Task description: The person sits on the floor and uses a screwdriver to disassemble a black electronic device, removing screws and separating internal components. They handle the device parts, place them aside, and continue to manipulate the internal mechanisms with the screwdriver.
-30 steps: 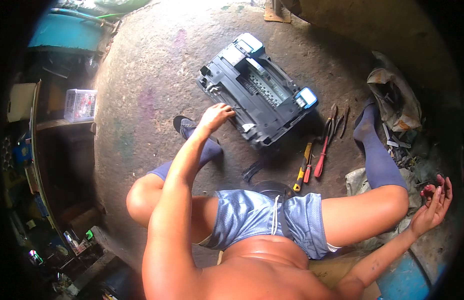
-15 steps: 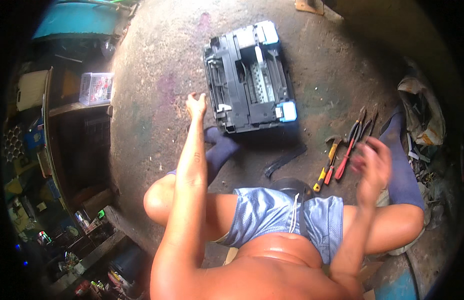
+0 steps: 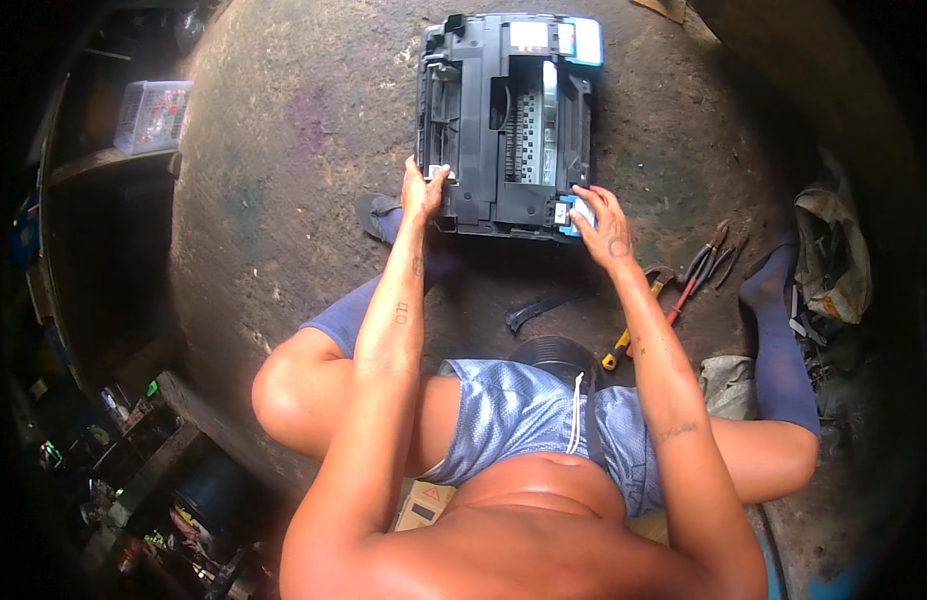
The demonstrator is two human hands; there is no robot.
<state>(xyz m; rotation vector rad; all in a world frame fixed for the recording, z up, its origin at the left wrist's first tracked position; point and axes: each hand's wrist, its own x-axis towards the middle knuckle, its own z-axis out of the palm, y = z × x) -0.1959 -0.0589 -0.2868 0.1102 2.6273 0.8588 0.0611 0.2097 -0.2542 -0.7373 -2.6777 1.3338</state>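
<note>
A black printer chassis (image 3: 476, 130) with its top cover off lies on the ground ahead of me, its inner roller and toothed strip exposed. Light-blue pieces cap its two right corners. My left hand (image 3: 422, 192) grips the near left corner, thumb on top and fingers along the outer side. At the near right corner, my right hand (image 3: 606, 228) curls round the edge beside the blue corner piece (image 3: 582, 214). The undersides of both corners are hidden.
Red-handled pliers (image 3: 689, 283) and a yellow-handled hammer (image 3: 618, 350) lie to the right, partly behind my right forearm. A black strip (image 3: 536, 312) lies between my legs. A white plastic basket (image 3: 154, 118) stands on the left shelf, and a crumpled sack (image 3: 832, 250) lies far right.
My right hand has moved left from above the tools onto the printer's near right corner. My left hand has closed on its left corner. The printer sits straighter; the view has shifted.
</note>
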